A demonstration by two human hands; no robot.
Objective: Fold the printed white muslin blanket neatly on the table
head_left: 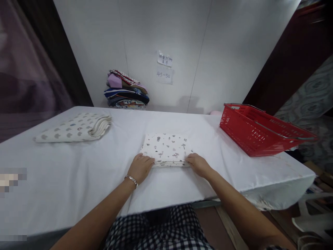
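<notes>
A folded white cloth with small dark prints [168, 147] lies flat on the white-covered table [65, 180], straight ahead of me. My left hand [140, 167], with a bracelet on the wrist, grips the cloth's near left corner. My right hand [198, 164] grips its near right corner. Both sets of fingers curl over the near edge of the folded layers.
A second folded cloth with grey shapes [75, 127] lies at the table's far left. A pile of coloured fabrics [126, 91] sits against the white wall. A red plastic basket [260, 129] stands at the right end. Two paper notes [164, 67] hang on the wall.
</notes>
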